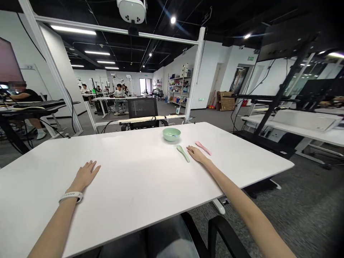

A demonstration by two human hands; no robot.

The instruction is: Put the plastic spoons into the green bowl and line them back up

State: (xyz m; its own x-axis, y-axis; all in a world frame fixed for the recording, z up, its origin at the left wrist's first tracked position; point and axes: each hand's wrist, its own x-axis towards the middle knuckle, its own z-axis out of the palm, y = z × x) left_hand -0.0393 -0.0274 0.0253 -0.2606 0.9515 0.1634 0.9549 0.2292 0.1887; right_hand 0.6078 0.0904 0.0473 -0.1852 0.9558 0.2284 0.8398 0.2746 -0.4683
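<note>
the left hand (84,175) lies flat and open on the white table (134,200), holding nothing, with a white wristband (70,197) on its wrist. farther right and farther off, the right hand (196,154) is also flat, open and empty, between a green spoon (183,153) and a pink spoon (203,147), its fingertips just beside the green one. beyond them sits a mint-green bowl (171,134); something small inside is hard to make out.

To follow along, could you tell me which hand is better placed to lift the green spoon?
Probably the right hand: it rests beside the green spoon, while the left hand lies farther away.
</note>
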